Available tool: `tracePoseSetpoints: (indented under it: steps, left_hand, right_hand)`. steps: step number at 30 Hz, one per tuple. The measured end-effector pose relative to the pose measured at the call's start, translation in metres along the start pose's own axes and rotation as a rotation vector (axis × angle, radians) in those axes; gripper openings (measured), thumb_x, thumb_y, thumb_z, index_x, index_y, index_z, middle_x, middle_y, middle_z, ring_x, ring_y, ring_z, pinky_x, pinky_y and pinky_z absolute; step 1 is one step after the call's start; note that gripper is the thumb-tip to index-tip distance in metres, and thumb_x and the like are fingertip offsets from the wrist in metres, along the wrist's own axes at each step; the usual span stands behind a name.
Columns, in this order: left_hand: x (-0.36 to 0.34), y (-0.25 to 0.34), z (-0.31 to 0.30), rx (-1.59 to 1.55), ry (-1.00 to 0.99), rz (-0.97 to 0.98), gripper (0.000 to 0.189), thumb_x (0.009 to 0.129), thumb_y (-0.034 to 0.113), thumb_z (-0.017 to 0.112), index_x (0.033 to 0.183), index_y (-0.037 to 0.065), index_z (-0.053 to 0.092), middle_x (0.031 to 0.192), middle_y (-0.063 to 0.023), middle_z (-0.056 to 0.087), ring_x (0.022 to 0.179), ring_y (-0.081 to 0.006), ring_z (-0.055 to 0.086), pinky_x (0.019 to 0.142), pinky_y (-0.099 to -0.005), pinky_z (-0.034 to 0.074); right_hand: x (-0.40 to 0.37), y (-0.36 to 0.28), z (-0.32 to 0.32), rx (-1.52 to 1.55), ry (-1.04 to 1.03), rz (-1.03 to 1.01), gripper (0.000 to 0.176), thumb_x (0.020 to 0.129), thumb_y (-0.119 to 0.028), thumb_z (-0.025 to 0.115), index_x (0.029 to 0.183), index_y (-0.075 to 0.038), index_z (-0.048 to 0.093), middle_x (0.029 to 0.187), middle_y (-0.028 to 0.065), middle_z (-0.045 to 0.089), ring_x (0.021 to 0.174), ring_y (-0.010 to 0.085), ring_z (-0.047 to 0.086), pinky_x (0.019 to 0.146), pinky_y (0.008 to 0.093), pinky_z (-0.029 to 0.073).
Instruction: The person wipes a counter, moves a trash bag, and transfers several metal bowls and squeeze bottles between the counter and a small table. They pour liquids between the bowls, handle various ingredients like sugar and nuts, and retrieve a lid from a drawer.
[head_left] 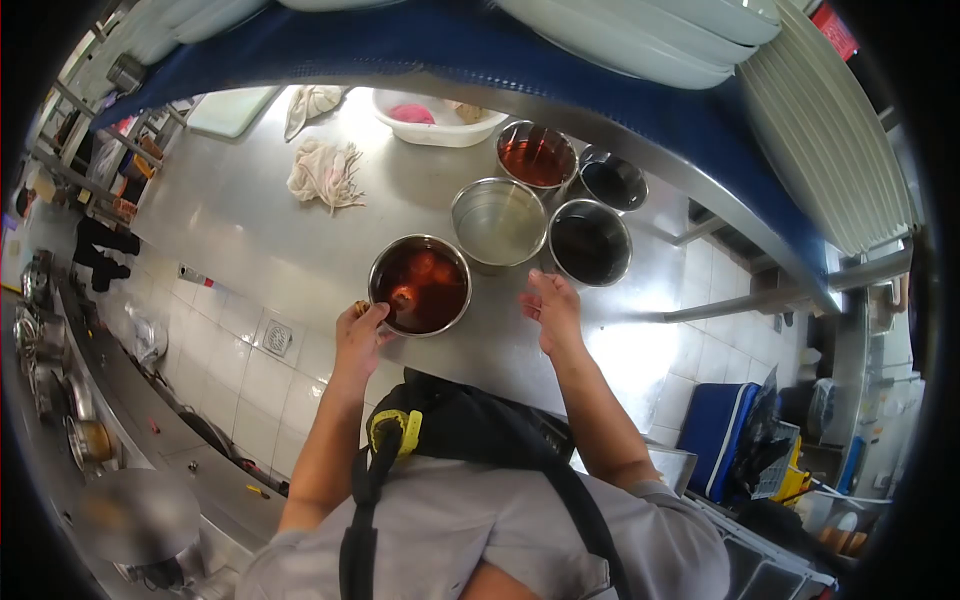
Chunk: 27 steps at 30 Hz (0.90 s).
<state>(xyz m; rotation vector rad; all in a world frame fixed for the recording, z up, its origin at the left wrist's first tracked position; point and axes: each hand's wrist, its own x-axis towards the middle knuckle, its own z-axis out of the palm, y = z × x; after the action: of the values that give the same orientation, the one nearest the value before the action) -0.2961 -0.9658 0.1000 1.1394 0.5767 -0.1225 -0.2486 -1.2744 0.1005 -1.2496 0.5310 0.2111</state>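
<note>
A round steel container (462, 318) with red-brown liquid and pale reflections or lumps in it stands near the table's front edge. My left hand (359, 338) is closed at its lower-left rim, thumb against the metal. To the right, my right hand (553, 310) hovers with loosely bent fingers apart and nothing in them. Just beyond that hand are a steel container of dark liquid (590, 243) and one of pale, clear liquid (498, 222). Behind these stand another container of reddish liquid (537, 158) and a second dark one (612, 180).
A steel table (250, 220) bears crumpled cloths (327, 174), a white basin (440, 130) and a pale board (232, 112). Overhead, a shelf with a blue covering (450, 50) holds stacked white plates (820, 130). A counter with pans (90, 440) runs along the left.
</note>
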Motion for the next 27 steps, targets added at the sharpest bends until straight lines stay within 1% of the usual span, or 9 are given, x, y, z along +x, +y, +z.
tracePoseSetpoints:
  steps: [8,11,12,13,16,19,23,26,27]
  left_hand:
    - [-0.010,-0.009,-0.019,-0.027,0.087,0.088,0.006,0.085,0.008,0.063,0.086,0.004,0.060,0.081,-0.0056,0.066,0.067,-0.0177,0.066,0.061,-0.0339,0.057]
    - [-0.020,-0.010,-0.037,-0.063,0.121,0.114,0.007,0.084,0.007,0.063,0.081,0.004,0.059,0.079,-0.0060,0.065,0.066,-0.0179,0.066,0.059,-0.0338,0.057]
    - [-0.028,-0.005,-0.040,-0.080,0.146,0.118,0.007,0.084,0.007,0.063,0.080,0.003,0.059,0.078,-0.0062,0.065,0.065,-0.0180,0.066,0.059,-0.0341,0.057]
    - [-0.034,-0.003,-0.045,-0.095,0.169,0.121,0.008,0.084,0.006,0.063,0.078,0.003,0.058,0.077,-0.0064,0.065,0.065,-0.0181,0.066,0.059,-0.0344,0.057]
    - [-0.046,-0.008,-0.085,-0.075,0.261,0.109,0.008,0.084,0.006,0.063,0.079,0.002,0.058,0.078,-0.0075,0.065,0.067,-0.0193,0.067,0.060,-0.0348,0.059]
    - [-0.072,0.013,-0.109,-0.160,0.362,0.060,0.006,0.083,0.004,0.061,0.082,0.001,0.057,0.080,-0.0086,0.061,0.072,-0.0200,0.064,0.064,-0.0381,0.059]
    - [-0.088,0.007,-0.188,-0.206,0.482,0.099,0.008,0.082,0.004,0.062,0.079,0.002,0.055,0.077,-0.0065,0.059,0.067,-0.0176,0.062,0.060,-0.0345,0.058]
    - [-0.097,0.023,-0.243,-0.255,0.607,0.146,0.020,0.081,0.003,0.065,0.069,0.009,0.050,0.063,0.0029,0.048,0.051,-0.0078,0.044,0.048,-0.0266,0.046]
    - [-0.100,0.028,-0.265,-0.245,0.639,0.161,0.020,0.081,0.003,0.064,0.068,0.009,0.050,0.062,0.0032,0.048,0.050,-0.0076,0.043,0.047,-0.0262,0.043]
  right_hand:
    - [0.039,-0.003,0.039,-0.099,0.155,-0.023,0.036,0.085,-0.038,0.073,0.097,-0.007,0.059,0.091,0.0047,0.060,0.077,0.0215,0.063,0.065,0.0355,0.047]
    - [0.041,-0.001,0.040,-0.114,0.158,-0.049,0.032,0.086,-0.031,0.071,0.100,-0.004,0.060,0.089,0.0073,0.062,0.076,0.0240,0.065,0.065,0.0378,0.049]
    - [0.041,-0.004,0.043,-0.036,0.173,-0.005,0.026,0.085,-0.021,0.069,0.101,-0.002,0.060,0.088,0.0101,0.063,0.076,0.0263,0.067,0.067,0.0407,0.053]
    - [0.043,-0.004,0.043,-0.029,0.177,0.001,0.025,0.084,-0.019,0.068,0.100,-0.002,0.059,0.087,0.0103,0.062,0.076,0.0266,0.067,0.067,0.0408,0.054]
    - [0.041,-0.004,0.046,-0.025,0.208,0.004,0.021,0.082,-0.012,0.065,0.098,-0.001,0.059,0.084,0.0111,0.061,0.076,0.0280,0.067,0.070,0.0415,0.058]
    - [0.043,0.005,0.045,-0.026,0.193,-0.038,0.020,0.081,-0.011,0.065,0.097,-0.001,0.059,0.083,0.0112,0.061,0.074,0.0289,0.067,0.065,0.0404,0.058]
    - [0.043,0.005,0.062,-0.119,0.166,-0.031,0.019,0.079,-0.011,0.066,0.093,-0.001,0.058,0.078,0.0099,0.057,0.069,0.0307,0.067,0.062,0.0413,0.060]
    - [0.023,0.000,0.109,-0.191,0.128,-0.102,0.018,0.080,-0.012,0.066,0.091,-0.001,0.056,0.078,0.0083,0.055,0.070,0.0324,0.067,0.065,0.0440,0.061]
    - [0.020,0.003,0.124,-0.226,0.111,-0.138,0.017,0.080,-0.012,0.066,0.090,-0.002,0.055,0.078,0.0079,0.054,0.071,0.0329,0.067,0.066,0.0445,0.061]
